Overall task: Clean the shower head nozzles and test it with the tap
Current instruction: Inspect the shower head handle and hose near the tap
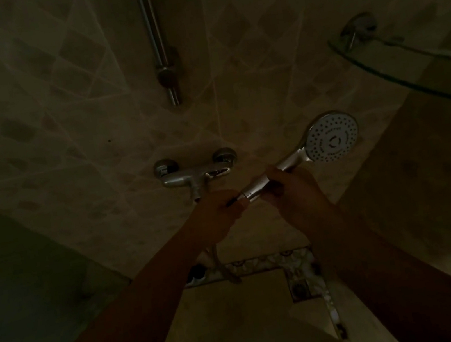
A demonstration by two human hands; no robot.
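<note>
The shower head (pixel 330 137), held out in front of the tap (pixel 196 174), is gripped round its handle by the curled right hand (pixel 295 189) and pinched at the hose end by the left hand (pixel 215 213), so, judging by this, the nozzle face should be kept turned upward and steady for rubbing.

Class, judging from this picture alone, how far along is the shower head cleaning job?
Done: the shower head is off the rail. In hand: the right hand grips its handle, the left hand its lower end. Left: no water runs, so testing with the tap remains; nozzle cleanliness can't be judged.
</note>
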